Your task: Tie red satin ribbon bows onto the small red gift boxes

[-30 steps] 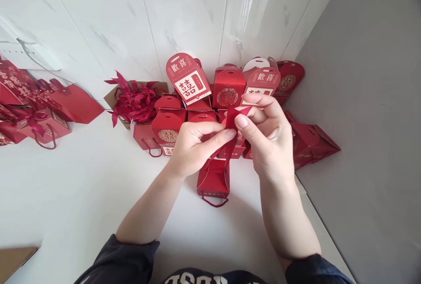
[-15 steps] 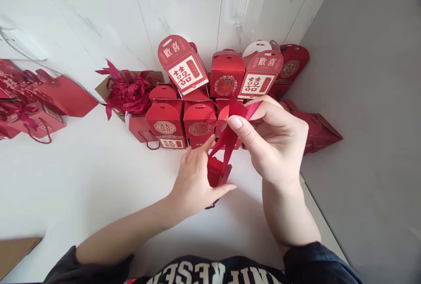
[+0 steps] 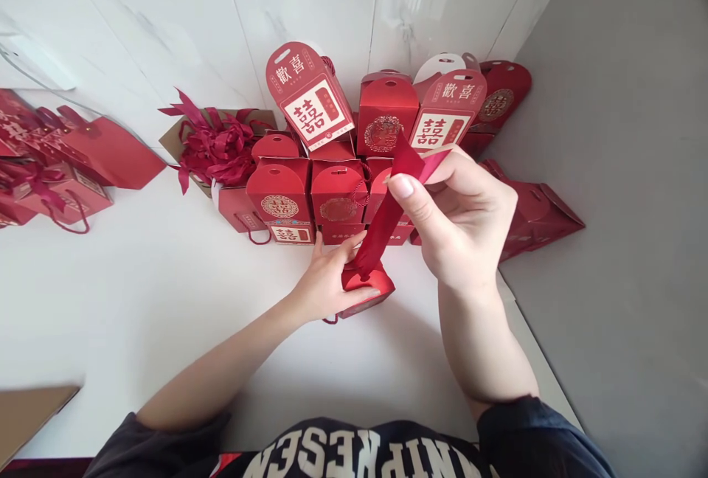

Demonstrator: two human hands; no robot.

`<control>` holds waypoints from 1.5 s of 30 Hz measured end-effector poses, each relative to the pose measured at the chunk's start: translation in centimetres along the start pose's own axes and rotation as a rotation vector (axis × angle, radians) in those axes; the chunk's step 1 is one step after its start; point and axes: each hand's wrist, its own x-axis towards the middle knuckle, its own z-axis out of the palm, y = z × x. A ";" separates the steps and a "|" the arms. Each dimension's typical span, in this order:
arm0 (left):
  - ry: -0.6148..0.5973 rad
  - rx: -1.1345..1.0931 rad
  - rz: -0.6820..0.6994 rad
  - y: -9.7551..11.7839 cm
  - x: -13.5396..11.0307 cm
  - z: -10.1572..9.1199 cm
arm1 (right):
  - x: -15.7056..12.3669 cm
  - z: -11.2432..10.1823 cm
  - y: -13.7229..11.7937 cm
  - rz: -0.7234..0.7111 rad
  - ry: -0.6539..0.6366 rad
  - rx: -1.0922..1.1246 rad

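A small red gift box [image 3: 372,292] stands on the white tabletop [image 3: 166,279] in front of me. My left hand [image 3: 326,282] is wrapped round its left side, thumb along the front. A red ribbon [image 3: 387,209] rises taut from the box's top. My right hand [image 3: 459,216] pinches the ribbon's upper end between thumb and fingers, above and to the right of the box.
Several finished red gift boxes [image 3: 337,161] are stacked against the tiled wall behind. A cardboard tray of loose red ribbons [image 3: 215,146] sits to their left. More red boxes [image 3: 60,161] lie far left and red boxes [image 3: 531,209] by the grey right wall. A brown cardboard corner [image 3: 27,411] shows bottom left.
My left hand dropped from the ribbon to the box and closed round it. My right hand drew the ribbon up and taut.
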 end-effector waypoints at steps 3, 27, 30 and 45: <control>0.008 -0.029 -0.017 -0.1 -0.1 0.6 | 0.0 -0.1 0.1 0.020 0.004 -0.014; -0.311 -0.061 0.135 -0.8 1.1 -0.4 | -0.1 0.9 2.7 0.118 0.050 0.025; -0.266 -0.081 0.118 -0.7 1.1 -0.3 | -0.1 0.2 2.4 0.084 0.088 0.023; -0.068 0.250 0.042 2.4 0.1 -2.7 | 1.1 -1.3 0.5 0.310 -0.138 0.169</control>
